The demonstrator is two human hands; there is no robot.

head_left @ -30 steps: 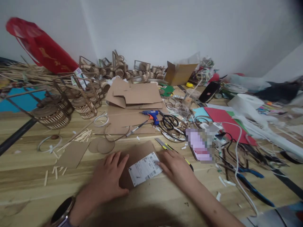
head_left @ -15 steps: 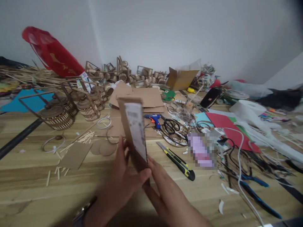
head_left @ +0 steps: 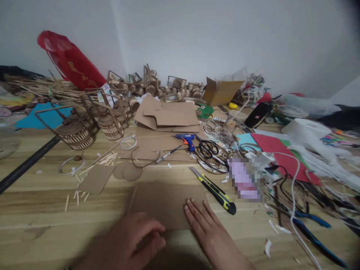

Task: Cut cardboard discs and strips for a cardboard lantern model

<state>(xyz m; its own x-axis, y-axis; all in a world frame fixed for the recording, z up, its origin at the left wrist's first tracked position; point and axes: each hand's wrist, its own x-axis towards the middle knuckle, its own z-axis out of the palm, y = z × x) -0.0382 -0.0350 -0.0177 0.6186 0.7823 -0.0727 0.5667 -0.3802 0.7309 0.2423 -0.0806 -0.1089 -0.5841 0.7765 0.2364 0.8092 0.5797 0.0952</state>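
Observation:
A brown cardboard sheet (head_left: 165, 204) lies flat on the wooden table in front of me. My right hand (head_left: 206, 228) rests palm down on its right side with the fingers stretched out. Over the near left part hovers or rests my left hand (head_left: 137, 240), slightly blurred, thumb and index finger apart and nothing between them. I cannot tell whether it touches the sheet. Just right of the sheet is a yellow and black utility knife (head_left: 215, 191) with its blade out. Two cardboard discs (head_left: 132, 171) and a smaller cardboard piece (head_left: 97, 179) lie to the left.
A blue glue gun (head_left: 185, 140), black-handled scissors (head_left: 208, 149) and folded cardboard (head_left: 171, 112) lie beyond. Small lidded baskets (head_left: 75, 133) stand at left. At right are blue-handled pliers (head_left: 312, 232), a white cable (head_left: 294, 195), red paper (head_left: 284, 157) and scraps.
The cardboard, held upright between both hands before, now lies flat on the table. My right hand has flattened onto it; my left hand has let go and moved lower. The view has shifted slightly.

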